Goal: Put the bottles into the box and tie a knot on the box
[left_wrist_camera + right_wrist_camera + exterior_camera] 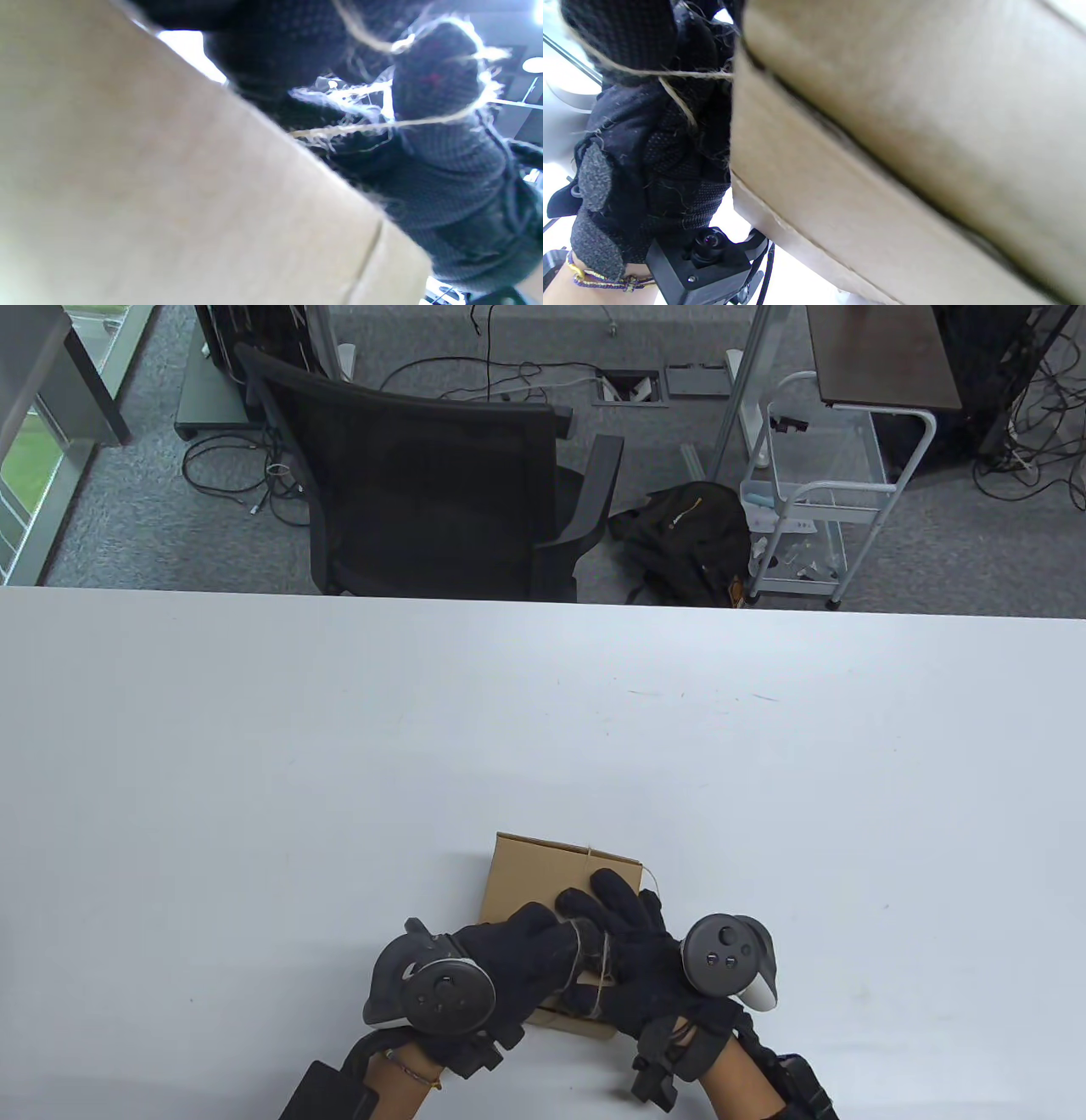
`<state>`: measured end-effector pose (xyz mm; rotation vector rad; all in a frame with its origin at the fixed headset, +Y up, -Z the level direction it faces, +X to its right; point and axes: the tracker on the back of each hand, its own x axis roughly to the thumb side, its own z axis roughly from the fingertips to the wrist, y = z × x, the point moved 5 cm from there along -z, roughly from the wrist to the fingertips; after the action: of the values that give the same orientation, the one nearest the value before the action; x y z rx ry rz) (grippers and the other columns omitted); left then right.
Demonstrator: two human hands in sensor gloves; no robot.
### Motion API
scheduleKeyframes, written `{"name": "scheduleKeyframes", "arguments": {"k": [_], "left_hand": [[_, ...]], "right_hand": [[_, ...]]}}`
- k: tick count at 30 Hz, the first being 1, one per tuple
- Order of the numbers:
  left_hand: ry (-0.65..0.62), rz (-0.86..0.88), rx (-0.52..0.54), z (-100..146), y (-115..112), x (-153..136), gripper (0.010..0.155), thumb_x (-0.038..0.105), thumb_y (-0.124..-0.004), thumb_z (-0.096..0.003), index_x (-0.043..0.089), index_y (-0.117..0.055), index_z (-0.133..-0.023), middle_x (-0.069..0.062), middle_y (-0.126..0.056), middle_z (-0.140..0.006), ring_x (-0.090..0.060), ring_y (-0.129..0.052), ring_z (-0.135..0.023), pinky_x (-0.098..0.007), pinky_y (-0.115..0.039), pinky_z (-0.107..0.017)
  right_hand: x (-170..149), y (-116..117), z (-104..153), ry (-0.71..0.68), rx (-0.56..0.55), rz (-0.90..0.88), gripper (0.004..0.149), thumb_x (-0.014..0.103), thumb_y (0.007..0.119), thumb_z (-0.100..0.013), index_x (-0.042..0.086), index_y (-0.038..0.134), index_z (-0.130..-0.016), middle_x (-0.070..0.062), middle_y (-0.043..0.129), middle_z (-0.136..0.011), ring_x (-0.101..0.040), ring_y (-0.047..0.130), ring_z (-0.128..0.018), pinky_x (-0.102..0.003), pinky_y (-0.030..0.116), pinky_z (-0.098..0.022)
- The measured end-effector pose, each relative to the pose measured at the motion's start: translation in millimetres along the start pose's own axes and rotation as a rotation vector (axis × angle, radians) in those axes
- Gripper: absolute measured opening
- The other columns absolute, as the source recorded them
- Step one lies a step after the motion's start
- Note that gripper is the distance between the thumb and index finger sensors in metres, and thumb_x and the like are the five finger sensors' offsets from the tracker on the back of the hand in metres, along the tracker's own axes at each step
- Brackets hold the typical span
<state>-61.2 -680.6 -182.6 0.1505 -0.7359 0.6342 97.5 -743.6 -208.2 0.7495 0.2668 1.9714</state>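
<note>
The left hand [501, 963] is curling over the near-left edge of the closed box [543, 874], pinching twine [601, 976]; the right hand [632, 959] is lying over the box's top, gripping twine too. Best pulling both ends evenly, keeping the box pinned.

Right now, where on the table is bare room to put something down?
The white table is bare left of the cardboard box, right of it, and from it to the far edge. It is crowded only at the near edge, where the left hand and right hand work twine.
</note>
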Motion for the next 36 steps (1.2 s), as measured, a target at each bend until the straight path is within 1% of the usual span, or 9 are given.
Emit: {"name": "scheduleKeyframes", "arguments": {"k": [4, 8, 12, 16, 21, 27, 29, 33, 36], "left_hand": [[-0.019, 0.060, -0.053, -2.8, -3.6, -0.3, 0.057, 0.042, -0.087, -0.0530, 0.033, -0.071, -0.106, 0.003, -0.090, -0.081, -0.010, -0.102, -0.029, -0.021, -0.090, -0.018], [-0.060, -0.021, -0.121, -5.8, -12.2, 11.1, 0.055, 0.039, -0.085, -0.0527, 0.038, -0.070, -0.106, 0.001, -0.089, -0.079, -0.012, -0.102, -0.030, -0.023, -0.089, -0.019], [-0.113, -0.028, -0.184, -6.4, -18.0, 21.6, 0.048, 0.035, -0.085, -0.0529, 0.038, -0.080, -0.100, -0.001, -0.090, -0.078, -0.014, -0.102, -0.032, -0.024, -0.090, -0.020], [-0.104, -0.082, -0.153, -4.6, -15.8, 24.2, 0.048, 0.035, -0.086, -0.0524, 0.037, -0.082, -0.100, -0.001, -0.090, -0.079, -0.015, -0.102, -0.033, -0.025, -0.089, -0.021], [-0.098, -0.167, -0.110, -2.4, -13.4, 27.6, 0.047, 0.038, -0.087, -0.0511, 0.034, -0.082, -0.097, 0.000, -0.089, -0.080, -0.016, -0.102, -0.034, -0.026, -0.089, -0.021], [-0.073, -0.267, -0.063, -1.1, -13.8, 31.4, 0.047, 0.040, -0.084, -0.0526, 0.032, -0.077, -0.099, 0.002, -0.088, -0.083, -0.015, -0.102, -0.035, -0.025, -0.089, -0.022], [-0.064, -0.310, -0.046, -1.0, -14.1, 33.7, 0.047, 0.040, -0.084, -0.0527, 0.031, -0.076, -0.098, 0.002, -0.088, -0.083, -0.016, -0.102, -0.035, -0.025, -0.090, -0.023], [-0.034, -0.312, -0.018, -1.2, -10.9, 30.5, 0.047, 0.040, -0.086, -0.0512, 0.029, -0.078, -0.096, 0.002, -0.090, -0.081, -0.015, -0.103, -0.034, -0.025, -0.090, -0.021], [-0.027, -0.331, 0.001, -0.7, -8.7, 30.2, 0.048, 0.038, -0.088, -0.0500, 0.027, -0.078, -0.095, 0.000, -0.091, -0.081, -0.017, -0.104, -0.033, -0.026, -0.090, -0.021]], "right_hand": [[-2.0, 0.3, -0.4, 0.002, 0.010, -0.011, 0.070, 0.060, 0.080, -0.042, 0.017, 0.077, -0.098, -0.007, 0.048, -0.116, -0.030, 0.014, -0.106, -0.075, 0.005, -0.061], [-0.7, 2.9, -1.1, 0.009, 0.050, 0.029, 0.073, 0.059, 0.084, -0.039, 0.017, 0.075, -0.097, -0.005, 0.044, -0.117, -0.029, 0.011, -0.106, -0.075, 0.003, -0.061], [-1.0, 5.9, -0.8, 0.017, 0.113, 0.005, 0.077, 0.058, 0.088, -0.037, 0.016, 0.073, -0.100, -0.005, 0.040, -0.118, -0.028, 0.006, -0.106, -0.074, 0.001, -0.061], [-1.2, 6.8, -0.7, 0.013, 0.112, -0.009, 0.078, 0.058, 0.087, -0.038, 0.015, 0.071, -0.101, -0.005, 0.038, -0.118, -0.028, 0.004, -0.105, -0.074, -0.001, -0.060], [-0.8, 8.1, -0.4, 0.015, 0.113, -0.053, 0.082, 0.062, 0.081, -0.040, 0.012, 0.069, -0.103, -0.007, 0.036, -0.119, -0.028, 0.001, -0.105, -0.074, -0.003, -0.059], [-0.6, 6.7, -0.1, 0.025, 0.063, -0.066, 0.084, 0.067, 0.072, -0.043, 0.009, 0.070, -0.103, -0.008, 0.039, -0.119, -0.029, 0.004, -0.105, -0.074, -0.001, -0.059], [0.1, 5.3, 0.1, 0.030, 0.015, -0.067, 0.084, 0.068, 0.071, -0.043, 0.008, 0.073, -0.101, -0.008, 0.042, -0.118, -0.030, 0.006, -0.106, -0.074, 0.000, -0.059], [2.8, 4.0, 0.7, 0.054, -0.035, -0.059, 0.078, 0.063, 0.074, -0.048, 0.004, 0.076, -0.099, -0.010, 0.046, -0.116, -0.032, 0.010, -0.106, -0.075, 0.003, -0.059], [4.2, 4.0, -0.5, 0.052, -0.064, -0.092, 0.072, 0.056, 0.072, -0.051, 0.000, 0.077, -0.097, -0.013, 0.049, -0.115, -0.034, 0.012, -0.105, -0.075, 0.002, -0.058]]}}
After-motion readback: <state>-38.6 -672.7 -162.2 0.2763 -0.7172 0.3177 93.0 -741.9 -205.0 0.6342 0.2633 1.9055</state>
